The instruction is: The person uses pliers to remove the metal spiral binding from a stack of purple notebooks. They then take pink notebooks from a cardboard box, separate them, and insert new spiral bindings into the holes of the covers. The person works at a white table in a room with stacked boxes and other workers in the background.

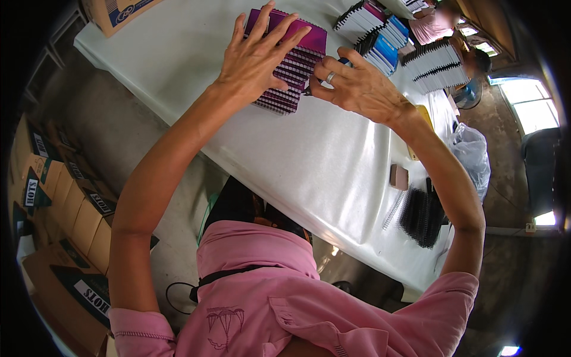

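Observation:
A stack of purple spiral-bound notebooks (288, 65) lies on the white-covered table, its rows of bindings facing me. My left hand (253, 62) rests over the stack with fingers stretched apart across the magenta top cover, its thumb against the bindings. At the stack's right edge, my right hand (357, 86), with a ring on one finger, is closed round a small dark tool (307, 91). Only the tool's dark tip and a bit of blue show; the fingers hide the rest, and I cannot tell its exact kind. The tip is close to the ends of the bindings.
Stacks of bound books (380, 50) stand at the back right, other people beyond them. A bundle of black spiral coils (421, 219), a brownish block (399, 177) and a clear plastic bag (471, 157) are at the right. Cardboard boxes (71, 202) sit at the lower left.

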`<move>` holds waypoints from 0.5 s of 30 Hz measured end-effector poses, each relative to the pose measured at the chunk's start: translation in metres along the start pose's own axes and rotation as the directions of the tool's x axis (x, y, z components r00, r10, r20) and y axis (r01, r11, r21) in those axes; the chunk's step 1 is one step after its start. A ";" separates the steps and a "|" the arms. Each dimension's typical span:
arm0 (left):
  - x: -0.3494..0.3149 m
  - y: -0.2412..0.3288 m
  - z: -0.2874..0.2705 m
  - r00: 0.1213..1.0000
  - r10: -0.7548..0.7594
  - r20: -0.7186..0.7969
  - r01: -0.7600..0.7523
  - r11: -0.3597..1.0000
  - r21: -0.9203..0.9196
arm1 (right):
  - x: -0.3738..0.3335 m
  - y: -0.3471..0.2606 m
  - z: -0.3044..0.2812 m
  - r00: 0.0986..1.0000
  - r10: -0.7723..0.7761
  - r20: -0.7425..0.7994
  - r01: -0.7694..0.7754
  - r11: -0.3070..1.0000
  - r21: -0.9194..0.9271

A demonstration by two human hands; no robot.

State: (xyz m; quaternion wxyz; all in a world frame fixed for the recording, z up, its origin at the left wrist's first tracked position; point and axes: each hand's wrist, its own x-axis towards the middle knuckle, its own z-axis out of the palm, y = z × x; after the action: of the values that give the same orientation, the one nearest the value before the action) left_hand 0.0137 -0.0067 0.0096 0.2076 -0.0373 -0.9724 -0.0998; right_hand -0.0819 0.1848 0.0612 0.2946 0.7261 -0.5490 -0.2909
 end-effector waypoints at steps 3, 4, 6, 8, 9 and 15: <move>0.002 0.002 -0.003 0.999 -0.017 0.035 0.017 1.000 0.001 | 0.001 0.001 -0.001 0.999 -0.039 -0.022 0.038 0.999 -0.024; 0.003 0.002 -0.004 0.999 -0.022 0.047 0.022 1.000 0.002 | 0.001 0.001 0.001 0.999 -0.037 -0.037 0.036 0.999 -0.026; 0.003 0.003 -0.003 0.999 -0.016 0.040 0.015 1.000 0.004 | 0.001 0.001 0.006 0.997 -0.035 -0.069 0.033 0.999 -0.028; 0.002 0.002 0.006 1.000 0.008 0.005 -0.008 1.000 0.007 | 0.000 -0.007 0.001 1.000 0.030 -0.003 -0.030 0.998 0.046; 0.000 -0.003 0.012 0.998 0.029 -0.057 -0.028 0.999 0.030 | 0.005 -0.013 -0.004 0.998 0.055 0.022 -0.057 0.995 0.081; -0.001 -0.003 0.003 0.996 0.062 -0.060 -0.061 0.998 0.009 | 0.036 -0.025 -0.027 0.857 0.220 0.467 -0.275 0.960 0.051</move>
State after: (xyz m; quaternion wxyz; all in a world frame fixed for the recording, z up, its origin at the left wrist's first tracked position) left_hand 0.0132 -0.0091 0.0063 0.2399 -0.0633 -0.9645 -0.0910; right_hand -0.0381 0.1580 0.0563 0.1495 0.5765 -0.7075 -0.3805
